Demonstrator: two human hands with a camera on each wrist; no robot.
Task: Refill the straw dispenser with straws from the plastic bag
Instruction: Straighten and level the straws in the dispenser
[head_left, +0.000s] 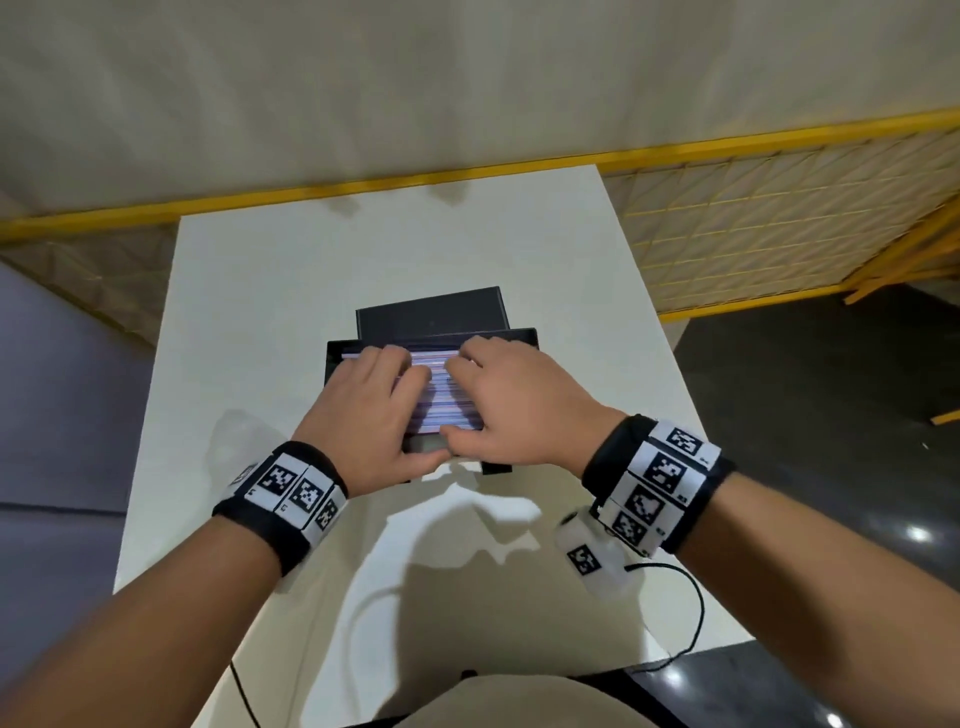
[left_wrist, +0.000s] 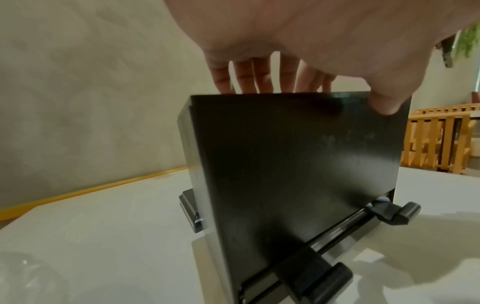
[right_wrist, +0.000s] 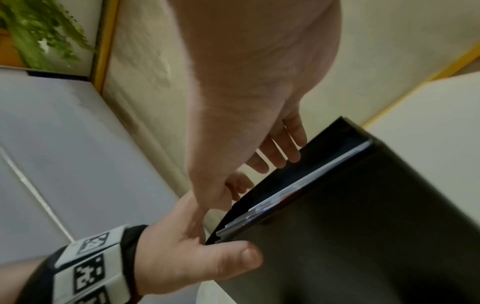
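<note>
Black straw dispenser (head_left: 431, 322) stands mid white surface (head_left: 270, 291), lid open behind it. Left hand (head_left: 363, 415) and right hand (head_left: 514, 405) lie side by side on straws (head_left: 436, 384) inside dispenser, fingers flat, thumbs at near edge

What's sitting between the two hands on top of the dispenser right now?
In the head view, the stack of straws in the open black dispenser shows between the left hand and right hand; both hands' fingers rest on it.
</note>
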